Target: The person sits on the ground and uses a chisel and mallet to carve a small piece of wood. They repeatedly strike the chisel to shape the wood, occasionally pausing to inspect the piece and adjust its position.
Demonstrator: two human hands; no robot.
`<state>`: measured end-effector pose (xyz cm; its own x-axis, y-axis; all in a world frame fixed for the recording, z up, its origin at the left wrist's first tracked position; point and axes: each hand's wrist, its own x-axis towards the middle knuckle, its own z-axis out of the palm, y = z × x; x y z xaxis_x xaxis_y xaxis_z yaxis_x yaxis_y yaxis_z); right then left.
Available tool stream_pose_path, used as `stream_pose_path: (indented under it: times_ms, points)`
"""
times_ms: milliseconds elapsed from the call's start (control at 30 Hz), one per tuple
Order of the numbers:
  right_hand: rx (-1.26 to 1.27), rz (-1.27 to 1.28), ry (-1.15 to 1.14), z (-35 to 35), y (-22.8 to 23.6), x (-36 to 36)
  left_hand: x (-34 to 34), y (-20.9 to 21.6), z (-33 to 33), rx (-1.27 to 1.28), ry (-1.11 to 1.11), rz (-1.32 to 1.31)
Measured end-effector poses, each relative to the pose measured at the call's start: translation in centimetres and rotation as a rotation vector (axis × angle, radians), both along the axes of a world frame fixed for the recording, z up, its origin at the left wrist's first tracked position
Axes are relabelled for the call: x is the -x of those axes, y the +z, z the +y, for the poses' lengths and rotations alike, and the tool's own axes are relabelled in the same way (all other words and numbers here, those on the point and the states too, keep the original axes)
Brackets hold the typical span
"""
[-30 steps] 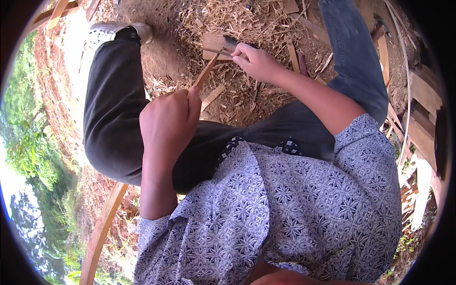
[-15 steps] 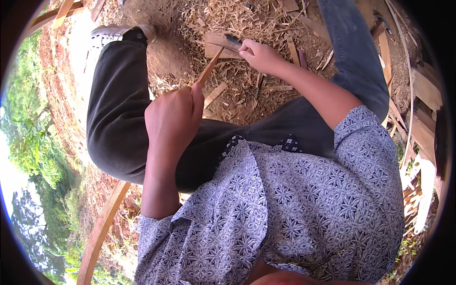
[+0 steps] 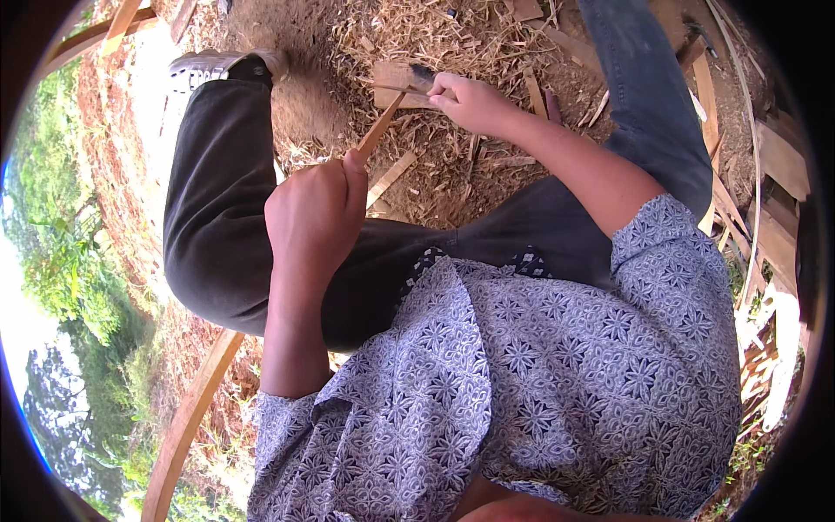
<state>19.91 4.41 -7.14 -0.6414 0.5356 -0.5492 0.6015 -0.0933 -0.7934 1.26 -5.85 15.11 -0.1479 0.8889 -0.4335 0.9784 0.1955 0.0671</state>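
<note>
My left hand (image 3: 317,204) is closed around a tapered brown wooden piece (image 3: 377,132), whose narrow end points up and to the right. Across from it, my right hand (image 3: 470,103) pinches a thin, slender strip (image 3: 391,86); whether that is a blade or a sliver of wood I cannot tell. The strip crosses the tip of the wooden piece. Beneath both lies a flat wooden block (image 3: 388,73) on the ground, with a dark patch or object (image 3: 423,72) at its right side. My fingers hide the ends inside each hand.
Wood shavings (image 3: 435,35) cover the ground between my legs. A dark tool (image 3: 701,36) lies at the upper right. Planks and offcuts (image 3: 778,235) are piled along the right. A curved wooden strip (image 3: 191,418) stands at lower left, near green plants (image 3: 70,270).
My right hand has shifted slightly left, and the thin strip reaches further left across the block. My left hand and the wooden piece have moved slightly left.
</note>
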Motion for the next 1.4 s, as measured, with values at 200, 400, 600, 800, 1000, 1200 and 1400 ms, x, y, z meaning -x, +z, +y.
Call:
stream_pose_path:
  times_ms: [200, 400, 600, 800, 1000, 1200, 1400]
  points:
    - [-0.016, 0.090, 0.071, -0.3, 4.4, 0.6, -0.4, 0.1, -0.1, 0.005, 0.021, -0.005]
    - [-0.051, 0.120, 0.062, 0.0, 3.4, 0.5, -0.1, -0.1, -0.1, -0.033, 0.005, 0.018]
    - [-0.046, -0.091, 0.082, 1.8, -1.3, -1.0, 0.3, -0.1, 0.0, -0.125, 0.019, 0.064]
    - [-0.064, -0.083, 0.075, 1.4, -2.0, -0.7, 0.9, -0.7, -0.4, -0.265, 0.101, -0.017]
    - [-0.028, -0.081, 0.089, 1.2, -0.8, -0.3, 0.9, -0.7, -0.1, -0.220, 0.054, -0.048]
    - [-0.187, 0.239, 0.058, -1.3, 5.1, 1.0, -0.2, -1.3, -1.1, -0.178, -0.094, -0.012]
    - [-0.010, 0.035, 0.057, -0.1, 3.0, -0.1, -1.6, -1.7, -1.9, -0.101, -0.273, -0.020]
